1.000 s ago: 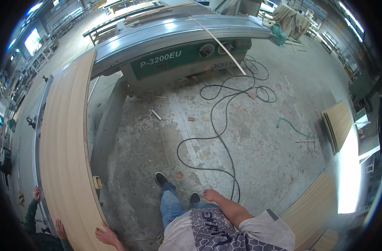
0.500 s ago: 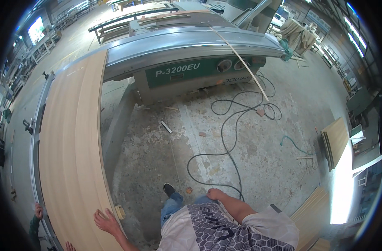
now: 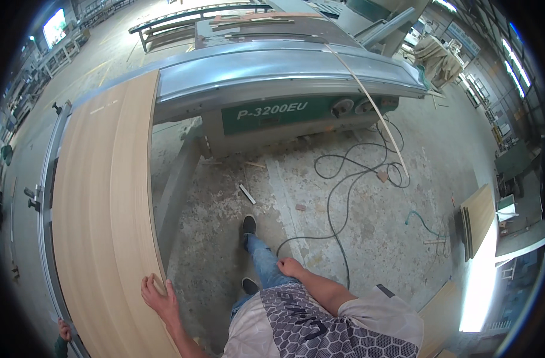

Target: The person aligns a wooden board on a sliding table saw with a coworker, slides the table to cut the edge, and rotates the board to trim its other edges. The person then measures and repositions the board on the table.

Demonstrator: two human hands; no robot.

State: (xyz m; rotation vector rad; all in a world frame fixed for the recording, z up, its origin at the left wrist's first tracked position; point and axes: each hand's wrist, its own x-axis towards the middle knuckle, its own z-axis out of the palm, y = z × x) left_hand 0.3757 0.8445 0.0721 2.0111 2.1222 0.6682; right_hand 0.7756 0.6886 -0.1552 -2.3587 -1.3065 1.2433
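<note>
My left hand (image 3: 159,297) rests on the right edge of a long wood-grain panel (image 3: 102,197), its fingers bent but apart and nothing held. The panel lies lengthwise on the sliding-table saw's carriage, running away from me. By my thigh hangs my right hand (image 3: 291,267), fingers curled in, with nothing seen in it. At lower left another person's hand (image 3: 64,330) is at the metal fence rail (image 3: 44,221) along the panel's left side.
The saw's silver sliding table (image 3: 242,68) crosses ahead. A thin wooden strip (image 3: 374,104) leans from it to the floor. A dark cable (image 3: 330,209) loops over the concrete. Scraps, including a white piece (image 3: 247,194), lie about. Stacked boards (image 3: 478,221) stand at right.
I have stepped forward, with one foot now further ahead. My left hand stays at the panel's edge; my right has swung to the left by my thigh. The other person's second hand has left view.
</note>
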